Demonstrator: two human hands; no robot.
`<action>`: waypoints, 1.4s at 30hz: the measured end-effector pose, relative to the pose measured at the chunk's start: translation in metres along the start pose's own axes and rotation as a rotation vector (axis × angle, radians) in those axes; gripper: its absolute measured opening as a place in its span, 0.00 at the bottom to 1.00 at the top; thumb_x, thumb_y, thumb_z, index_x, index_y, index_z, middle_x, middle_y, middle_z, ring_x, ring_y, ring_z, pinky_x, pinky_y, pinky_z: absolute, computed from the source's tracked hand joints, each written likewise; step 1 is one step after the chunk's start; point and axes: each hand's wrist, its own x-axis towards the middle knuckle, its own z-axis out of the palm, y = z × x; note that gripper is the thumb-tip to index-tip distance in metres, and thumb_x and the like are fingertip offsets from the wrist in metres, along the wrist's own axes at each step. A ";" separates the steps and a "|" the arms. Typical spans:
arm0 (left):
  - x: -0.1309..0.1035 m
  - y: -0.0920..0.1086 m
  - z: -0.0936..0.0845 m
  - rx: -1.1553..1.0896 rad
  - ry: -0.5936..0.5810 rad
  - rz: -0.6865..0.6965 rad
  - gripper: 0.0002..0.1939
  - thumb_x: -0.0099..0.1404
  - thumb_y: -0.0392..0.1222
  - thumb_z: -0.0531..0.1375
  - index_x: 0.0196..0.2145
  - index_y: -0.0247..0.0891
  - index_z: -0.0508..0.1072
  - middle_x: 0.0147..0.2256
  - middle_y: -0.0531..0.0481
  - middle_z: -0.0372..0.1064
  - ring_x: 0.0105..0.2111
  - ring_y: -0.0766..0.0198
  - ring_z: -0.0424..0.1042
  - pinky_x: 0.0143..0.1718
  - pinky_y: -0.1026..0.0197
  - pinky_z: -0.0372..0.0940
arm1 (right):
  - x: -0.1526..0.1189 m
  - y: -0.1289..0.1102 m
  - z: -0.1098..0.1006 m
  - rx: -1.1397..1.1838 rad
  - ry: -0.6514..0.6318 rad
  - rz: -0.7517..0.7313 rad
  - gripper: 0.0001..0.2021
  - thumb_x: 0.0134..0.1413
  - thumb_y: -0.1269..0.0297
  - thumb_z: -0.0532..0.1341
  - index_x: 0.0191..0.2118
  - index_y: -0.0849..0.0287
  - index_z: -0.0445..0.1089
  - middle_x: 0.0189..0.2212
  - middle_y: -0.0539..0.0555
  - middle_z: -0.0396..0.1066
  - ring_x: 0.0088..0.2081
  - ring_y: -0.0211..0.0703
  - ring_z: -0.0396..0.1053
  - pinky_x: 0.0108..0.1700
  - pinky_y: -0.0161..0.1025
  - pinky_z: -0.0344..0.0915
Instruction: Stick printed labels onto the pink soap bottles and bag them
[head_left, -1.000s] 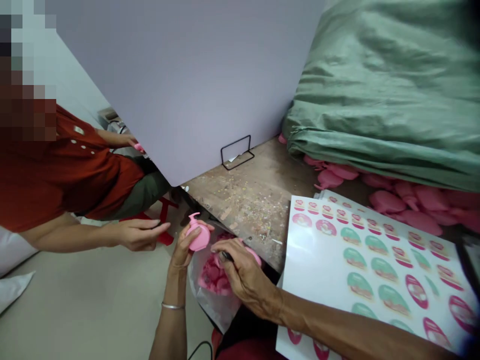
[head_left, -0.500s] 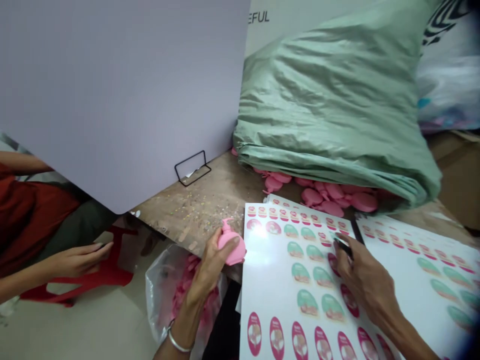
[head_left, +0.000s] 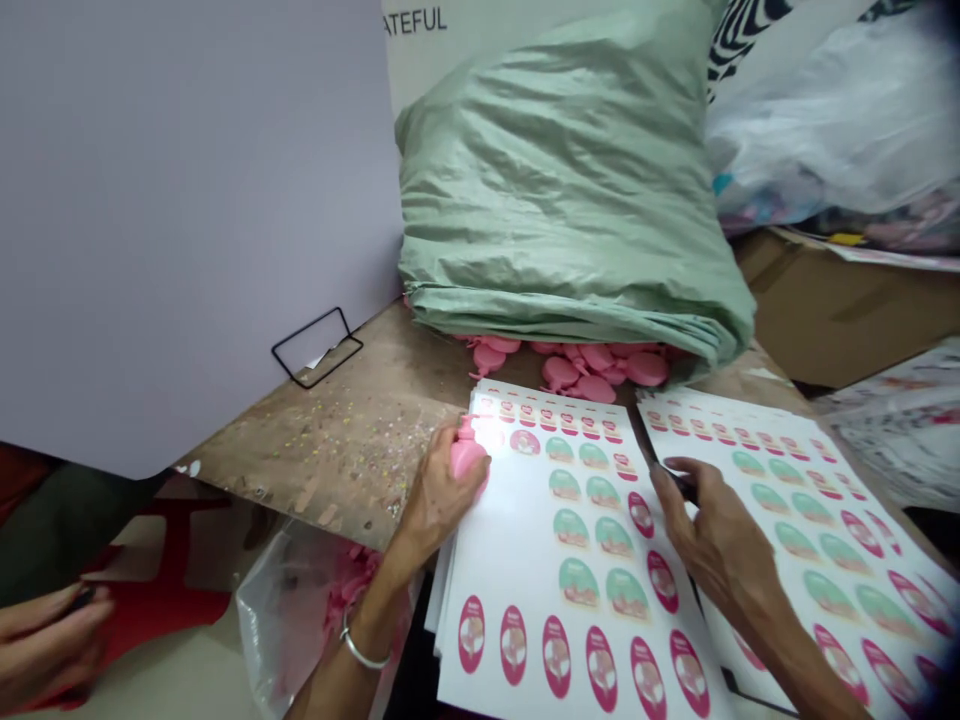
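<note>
My left hand (head_left: 436, 492) is wrapped around a small pink pump bottle (head_left: 466, 460), at the left edge of a white sticker sheet (head_left: 510, 545). Its pump head points up past the fingers. Green dome-shaped stickers, magenta ovals and small heart labels cover part of the sheet. Over the sheet's right side, my right hand (head_left: 720, 530) closes on a small black tool (head_left: 679, 482). Only a short piece of the tool shows, so its kind is unclear. A second sticker sheet (head_left: 705, 465) lies partly under that hand and forearm.
Behind the sheets, a large green bag (head_left: 577, 200) rests over several pink bottles (head_left: 592, 370). A wire stand (head_left: 319, 350) is on the worktable (head_left: 360, 400) beside a grey panel (head_left: 187, 200). Below is a clear bag (head_left: 274, 620) of pink pieces; another person's hand (head_left: 52, 640) is lower left.
The view has swung right, so the table and bags appear further left. My left hand has turned the pink bottle and covers more of it. My right hand is now nearer the sheet's right edge.
</note>
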 end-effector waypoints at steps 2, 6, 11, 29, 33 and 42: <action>-0.002 0.002 0.003 -0.035 0.024 -0.001 0.23 0.56 0.43 0.61 0.49 0.32 0.66 0.46 0.41 0.69 0.41 0.57 0.69 0.47 0.54 0.63 | 0.012 -0.017 0.010 0.111 -0.087 -0.089 0.17 0.59 0.47 0.51 0.39 0.55 0.66 0.34 0.57 0.73 0.35 0.50 0.70 0.37 0.45 0.64; 0.002 0.003 0.015 -0.305 -0.140 -0.100 0.24 0.53 0.48 0.65 0.45 0.34 0.68 0.40 0.44 0.69 0.35 0.59 0.71 0.37 0.57 0.69 | 0.036 -0.049 0.044 0.144 -0.138 -0.293 0.10 0.59 0.55 0.53 0.37 0.55 0.66 0.32 0.53 0.72 0.35 0.46 0.68 0.40 0.43 0.60; 0.013 -0.001 0.035 -0.552 -0.193 -0.216 0.26 0.47 0.51 0.71 0.40 0.34 0.71 0.31 0.51 0.67 0.27 0.65 0.70 0.25 0.62 0.72 | 0.041 -0.056 0.073 -0.036 -0.073 -0.431 0.06 0.58 0.63 0.55 0.33 0.56 0.67 0.29 0.51 0.73 0.34 0.46 0.66 0.42 0.44 0.53; 0.020 -0.015 0.045 -0.458 -0.150 -0.128 0.22 0.56 0.52 0.65 0.44 0.36 0.75 0.40 0.44 0.75 0.37 0.58 0.75 0.33 0.62 0.73 | 0.035 -0.048 0.079 -0.036 -0.012 -0.506 0.06 0.55 0.67 0.58 0.28 0.57 0.68 0.25 0.50 0.73 0.32 0.44 0.64 0.39 0.42 0.49; 0.021 -0.017 0.045 -0.483 -0.150 -0.152 0.22 0.56 0.52 0.66 0.44 0.36 0.74 0.42 0.43 0.75 0.36 0.58 0.76 0.34 0.60 0.73 | 0.034 -0.049 0.078 -0.016 0.006 -0.488 0.06 0.55 0.66 0.58 0.28 0.57 0.68 0.24 0.50 0.72 0.32 0.43 0.64 0.39 0.41 0.49; 0.022 -0.019 0.046 -0.576 -0.177 -0.201 0.22 0.55 0.52 0.67 0.44 0.37 0.74 0.41 0.43 0.75 0.33 0.57 0.78 0.32 0.59 0.74 | 0.036 -0.045 0.079 -0.004 -0.021 -0.488 0.07 0.55 0.67 0.58 0.27 0.57 0.68 0.23 0.49 0.71 0.31 0.44 0.63 0.40 0.42 0.49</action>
